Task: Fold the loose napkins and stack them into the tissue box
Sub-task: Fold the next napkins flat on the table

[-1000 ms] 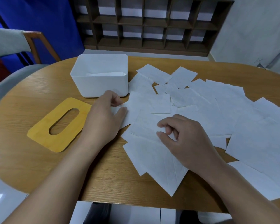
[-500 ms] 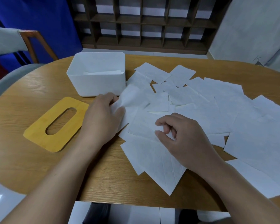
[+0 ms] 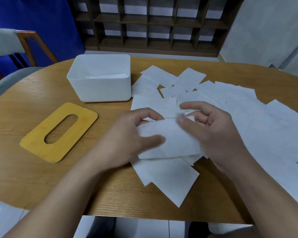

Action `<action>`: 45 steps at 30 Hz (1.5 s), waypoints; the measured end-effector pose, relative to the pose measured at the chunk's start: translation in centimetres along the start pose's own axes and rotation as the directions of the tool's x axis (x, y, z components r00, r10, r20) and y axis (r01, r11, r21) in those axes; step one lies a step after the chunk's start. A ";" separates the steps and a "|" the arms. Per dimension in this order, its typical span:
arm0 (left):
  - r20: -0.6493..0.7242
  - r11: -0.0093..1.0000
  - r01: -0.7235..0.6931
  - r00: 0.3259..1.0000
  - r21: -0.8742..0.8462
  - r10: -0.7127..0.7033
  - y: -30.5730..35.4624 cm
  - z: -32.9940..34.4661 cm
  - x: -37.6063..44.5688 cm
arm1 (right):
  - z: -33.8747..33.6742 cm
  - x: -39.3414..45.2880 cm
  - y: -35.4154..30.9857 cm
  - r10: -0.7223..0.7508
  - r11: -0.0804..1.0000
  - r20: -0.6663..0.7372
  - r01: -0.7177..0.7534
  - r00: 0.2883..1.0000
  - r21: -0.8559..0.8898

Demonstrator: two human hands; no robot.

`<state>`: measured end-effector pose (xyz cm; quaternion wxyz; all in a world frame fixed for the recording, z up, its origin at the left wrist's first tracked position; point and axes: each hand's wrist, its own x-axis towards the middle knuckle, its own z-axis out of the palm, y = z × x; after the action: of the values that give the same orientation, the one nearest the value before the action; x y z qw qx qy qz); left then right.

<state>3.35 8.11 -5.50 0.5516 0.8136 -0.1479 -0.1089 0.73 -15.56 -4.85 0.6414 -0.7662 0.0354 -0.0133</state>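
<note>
Napkin (image 3: 169,140) now lifted; tissue box (image 3: 100,90) with folded napkins (image 3: 108,76).

A dark cubby shelf (image 3: 153,24) lines the wall beyond the wooden table (image 3: 33,93).

No text, label, brand, number or sign can be read anywhere in the view. The white tissue box (image 3: 100,86), the loose napkins (image 3: 248,117) and the yellow slotted lid (image 3: 58,133) all show plain, unmarked surfaces, and the wooden table (image 3: 33,93) carries only its grain.
</note>
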 end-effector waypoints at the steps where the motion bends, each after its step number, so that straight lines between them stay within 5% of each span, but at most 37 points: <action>1: -0.045 1.000 0.000 0.999 0.015 0.001 -0.1 0.1 0.2 | -0.1 0.1 0.3 -0.011 0.999 -0.009 0.011 1.000 -0.042; 5: -0.260 0.985 0.017 0.964 -0.172 -0.062 -1.8 -0.4 1.6 | -0.7 0.6 1.6 -0.049 0.981 -0.091 0.031 0.995 -0.191; 10: -0.354 0.987 0.072 0.935 0.145 -0.016 -3.1 0.1 2.1 | 0.0 0.7 3.2 -0.245 0.871 -0.144 0.153 0.959 -0.467; 16: -0.326 0.870 0.123 0.944 0.477 0.045 -3.0 0.4 1.6 | 0.4 1.1 3.5 -0.307 0.742 -0.067 0.195 0.949 -0.641; 21: -0.288 0.805 0.103 0.954 0.585 0.087 -2.6 1.0 1.4 | 0.7 0.5 3.5 -0.191 0.683 0.050 0.169 0.980 -0.711; 27: -0.267 0.841 0.108 0.963 0.530 0.044 -2.2 1.1 1.4 | 1.0 0.7 2.8 -0.116 0.640 0.048 0.112 0.992 -0.760; 35: -0.268 0.861 0.126 0.963 0.493 0.012 -2.2 1.2 1.3 | 1.4 0.8 2.3 -0.123 0.751 0.045 0.123 0.991 -0.649; 39: -0.266 0.935 0.111 0.964 0.337 -0.019 -2.0 0.9 1.2 | 1.4 0.2 2.0 -0.204 0.834 0.081 0.216 0.976 -0.508; 42: -0.227 0.996 0.090 0.970 0.010 -0.086 -1.5 0.6 1.0 | 1.3 -0.3 1.3 -0.252 0.905 0.076 0.263 0.965 -0.335; 45: -0.138 0.929 0.028 0.987 -0.369 -0.085 -0.2 0.9 0.3 | 1.1 -0.4 0.8 -0.241 0.963 0.001 0.239 0.971 -0.121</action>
<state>3.35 7.30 -6.06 0.6996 0.7066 -0.0593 -0.0883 0.38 -14.59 -5.81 0.5874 -0.8021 -0.0523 -0.0940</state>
